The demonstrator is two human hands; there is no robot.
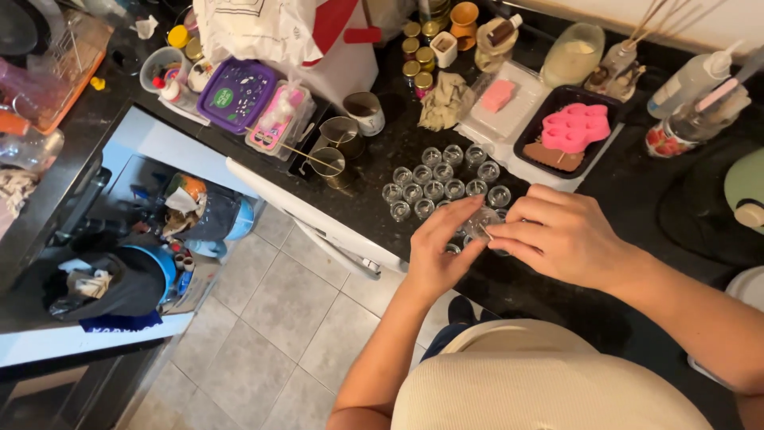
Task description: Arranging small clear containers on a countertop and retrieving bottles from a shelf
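Observation:
My left hand and my right hand meet over the front edge of a black counter. Between their fingers sits a small clear glass jar, held by both hands. My right thumb and forefinger also pinch a thin stick at the jar's mouth. Just beyond the hands stands a cluster of several small clear glass jars, upright and close together.
A black tray holds a pink paw-shaped mould. A pink block lies on a white tray. Metal cups, gold-lidded jars, a purple box and bottles crowd the counter's back. An open cupboard and tiled floor lie at left.

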